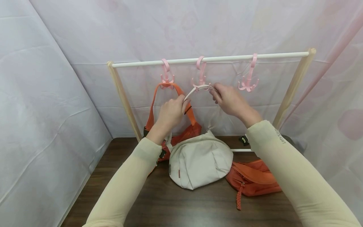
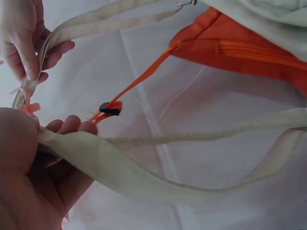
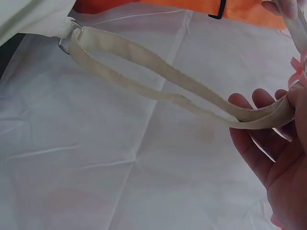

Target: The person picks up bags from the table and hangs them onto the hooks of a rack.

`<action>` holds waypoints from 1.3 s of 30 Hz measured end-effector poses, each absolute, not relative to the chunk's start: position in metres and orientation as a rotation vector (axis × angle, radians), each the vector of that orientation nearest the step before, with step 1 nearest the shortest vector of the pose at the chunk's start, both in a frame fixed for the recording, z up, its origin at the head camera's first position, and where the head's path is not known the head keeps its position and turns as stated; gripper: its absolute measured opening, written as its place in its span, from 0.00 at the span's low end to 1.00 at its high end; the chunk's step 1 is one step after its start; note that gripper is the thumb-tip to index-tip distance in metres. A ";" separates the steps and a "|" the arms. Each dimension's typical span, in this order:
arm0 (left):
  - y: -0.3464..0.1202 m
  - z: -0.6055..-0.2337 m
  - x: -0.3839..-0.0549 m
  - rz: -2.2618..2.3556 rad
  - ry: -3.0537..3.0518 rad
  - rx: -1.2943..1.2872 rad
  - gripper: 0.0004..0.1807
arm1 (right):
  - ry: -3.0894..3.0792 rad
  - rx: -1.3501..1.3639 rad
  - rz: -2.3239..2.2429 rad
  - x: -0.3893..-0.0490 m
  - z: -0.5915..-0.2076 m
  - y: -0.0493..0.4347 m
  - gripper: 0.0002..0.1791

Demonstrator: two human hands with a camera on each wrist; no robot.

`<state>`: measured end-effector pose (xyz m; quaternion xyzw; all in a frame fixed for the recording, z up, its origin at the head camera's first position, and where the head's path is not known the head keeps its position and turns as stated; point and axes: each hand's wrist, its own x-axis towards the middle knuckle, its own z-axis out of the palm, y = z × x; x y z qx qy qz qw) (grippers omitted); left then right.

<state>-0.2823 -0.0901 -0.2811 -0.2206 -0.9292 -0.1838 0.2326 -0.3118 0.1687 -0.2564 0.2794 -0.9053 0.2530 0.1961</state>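
Note:
A cream bag (image 1: 201, 160) hangs low against the dark tabletop, its strap (image 2: 115, 158) running up to the middle pink hook (image 1: 202, 74). The strap's top lies across that hook's prongs. My left hand (image 1: 172, 110) grips the strap just left of the hook. On the other side, my right hand (image 1: 230, 98) pinches the strap between thumb and fingers. In the right wrist view the doubled strap (image 3: 158, 72) leads from the right hand (image 3: 283, 139) to a metal ring on the bag.
An orange bag (image 1: 185, 134) hangs by its strap from the left pink hook (image 1: 166, 74). Another orange bag (image 1: 255, 181) lies on the table (image 1: 170, 211) at the right. The right pink hook (image 1: 249, 75) hangs from the white rail (image 1: 227, 58) between wooden posts.

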 end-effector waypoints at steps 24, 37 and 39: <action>-0.115 -0.328 -0.264 -0.596 -2.578 -0.465 0.14 | -2.645 0.791 0.763 -0.301 -0.287 0.174 0.12; -0.127 -0.343 -0.253 -0.635 -2.605 -0.375 0.23 | -2.643 0.829 0.782 -0.293 -0.301 0.183 0.17; -0.127 -0.345 -0.252 -0.646 -2.608 -0.372 0.23 | -2.641 0.832 0.788 -0.291 -0.303 0.184 0.16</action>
